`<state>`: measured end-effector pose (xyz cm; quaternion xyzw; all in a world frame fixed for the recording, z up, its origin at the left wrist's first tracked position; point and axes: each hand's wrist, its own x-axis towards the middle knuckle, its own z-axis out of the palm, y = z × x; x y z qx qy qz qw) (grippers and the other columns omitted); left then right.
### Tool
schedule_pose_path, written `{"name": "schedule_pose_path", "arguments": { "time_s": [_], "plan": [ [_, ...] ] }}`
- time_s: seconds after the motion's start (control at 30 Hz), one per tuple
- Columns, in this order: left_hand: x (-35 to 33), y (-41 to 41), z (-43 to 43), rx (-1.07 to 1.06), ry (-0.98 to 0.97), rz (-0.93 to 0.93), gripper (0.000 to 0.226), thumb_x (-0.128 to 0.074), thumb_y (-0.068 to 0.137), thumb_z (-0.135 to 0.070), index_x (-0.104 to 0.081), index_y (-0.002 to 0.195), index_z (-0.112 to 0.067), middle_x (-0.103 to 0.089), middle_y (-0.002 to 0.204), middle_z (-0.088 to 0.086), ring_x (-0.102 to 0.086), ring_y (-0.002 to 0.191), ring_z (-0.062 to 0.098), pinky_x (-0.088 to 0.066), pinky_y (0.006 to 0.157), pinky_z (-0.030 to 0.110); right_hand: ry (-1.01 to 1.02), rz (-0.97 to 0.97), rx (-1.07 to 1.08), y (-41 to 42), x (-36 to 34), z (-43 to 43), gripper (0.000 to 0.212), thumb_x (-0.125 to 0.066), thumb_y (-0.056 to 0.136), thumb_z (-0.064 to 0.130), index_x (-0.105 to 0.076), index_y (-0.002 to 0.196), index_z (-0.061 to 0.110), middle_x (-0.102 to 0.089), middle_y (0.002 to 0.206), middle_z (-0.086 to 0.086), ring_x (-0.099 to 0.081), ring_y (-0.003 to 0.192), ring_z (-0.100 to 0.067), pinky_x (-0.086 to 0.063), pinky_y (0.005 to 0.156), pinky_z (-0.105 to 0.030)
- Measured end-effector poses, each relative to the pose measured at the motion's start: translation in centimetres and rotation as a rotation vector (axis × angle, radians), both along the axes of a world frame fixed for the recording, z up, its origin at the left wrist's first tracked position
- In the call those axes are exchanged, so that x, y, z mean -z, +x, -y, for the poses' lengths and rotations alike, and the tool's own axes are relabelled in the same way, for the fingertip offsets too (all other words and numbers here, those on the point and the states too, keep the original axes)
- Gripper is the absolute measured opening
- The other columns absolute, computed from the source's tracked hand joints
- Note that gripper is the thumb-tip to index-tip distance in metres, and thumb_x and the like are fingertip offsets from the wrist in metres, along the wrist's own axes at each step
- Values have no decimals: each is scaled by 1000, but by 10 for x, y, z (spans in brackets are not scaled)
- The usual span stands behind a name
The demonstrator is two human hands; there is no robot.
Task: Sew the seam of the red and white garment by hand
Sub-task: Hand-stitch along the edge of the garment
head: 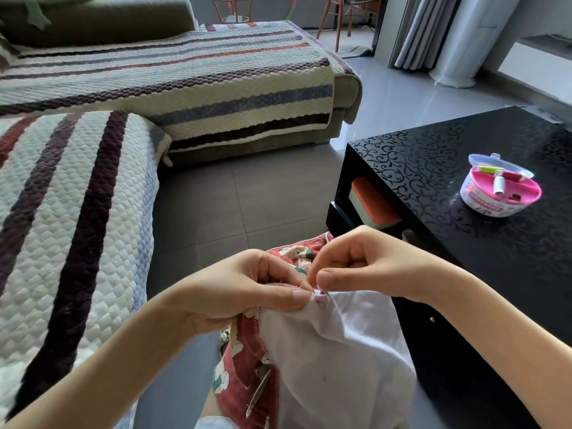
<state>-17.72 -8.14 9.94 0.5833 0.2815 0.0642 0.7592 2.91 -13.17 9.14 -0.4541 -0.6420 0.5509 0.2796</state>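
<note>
The red and white garment hangs over my lap at the bottom middle, white lining up, red printed cloth showing at its left and far edges. My left hand grips a bunched fold of the seam between thumb and fingers. Right beside it my right hand pinches something small at the seam, thumb against forefinger. The needle and thread are too fine to make out. The two hands almost touch at the fold.
A black patterned coffee table stands to the right, with a round pink-and-white sewing kit holding thread spools. A sofa with a striped quilted cover runs along the left and back. Grey tiled floor lies between.
</note>
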Motion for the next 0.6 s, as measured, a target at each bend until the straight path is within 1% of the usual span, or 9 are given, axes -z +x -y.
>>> {"name": "schedule_pose_path", "arguments": {
  "time_s": [0.03,0.07,0.13,0.27,0.33,0.43,0.47,0.53,0.6],
  "plan": [
    [0,1,0,-6,-6,6,12,-66,75,-1,-76,72,-7,-68,63,-1,-63,57,1,-47,54,10,9,12,3,0,1,0,15,-72,82,30,-75,83,16,-66,73,-14,-54,72,-13,-41,66,-28],
    [-1,1,1,-6,-9,10,13,-64,74,-2,-76,72,-7,-69,64,-1,-63,58,1,-47,55,10,7,5,0,-1,0,1,8,-72,81,27,-74,79,19,-67,70,-5,-55,71,-8,-42,65,-23],
    [-3,2,3,1,0,11,14,-64,73,-3,-76,72,-8,-69,65,-1,-63,59,1,-47,56,9,7,-11,-24,-1,0,1,4,-71,80,20,-73,77,22,-67,71,6,-55,68,-4,-43,64,-15],
    [-7,3,5,-3,13,-8,19,-60,79,5,-73,71,-5,-67,59,-2,-60,52,-1,-44,50,7,4,-76,-15,1,-4,1,5,-68,83,12,-69,79,15,-67,73,6,-58,69,-4,-46,65,-13],
    [-8,4,6,-7,7,-18,23,-57,81,10,-72,69,-3,-65,56,-3,-58,48,-2,-42,46,6,20,-84,18,4,-9,-1,8,-65,84,17,-69,77,19,-63,71,5,-55,67,-6,-44,61,-14],
    [-8,4,6,-6,13,-26,20,-59,80,7,-72,68,-4,-65,56,-2,-58,48,-1,-43,46,7,123,11,31,5,-16,-4,14,-60,83,33,-64,73,24,-52,65,8,-43,62,-7,-35,57,-18],
    [-8,4,6,-1,7,-23,17,-61,78,3,-73,68,-5,-66,58,-2,-59,50,0,-44,48,8,166,51,31,5,-18,-5,15,-58,85,34,-61,74,23,-49,65,9,-41,62,-6,-34,57,-17],
    [-6,4,6,4,-5,-19,14,-63,75,-2,-75,69,-8,-67,61,-1,-61,55,1,-46,52,10,253,129,41,4,-20,-6,14,-54,88,26,-56,75,22,-47,64,11,-38,59,-1,-34,57,-13],
    [-5,2,5,18,-17,-16,15,-63,74,-4,-76,69,-11,-68,63,-1,-63,58,2,-48,55,12,342,234,78,4,-22,-7,15,-52,88,25,-53,73,26,-47,61,12,-39,56,-1,-33,55,-11]
  ]
}}
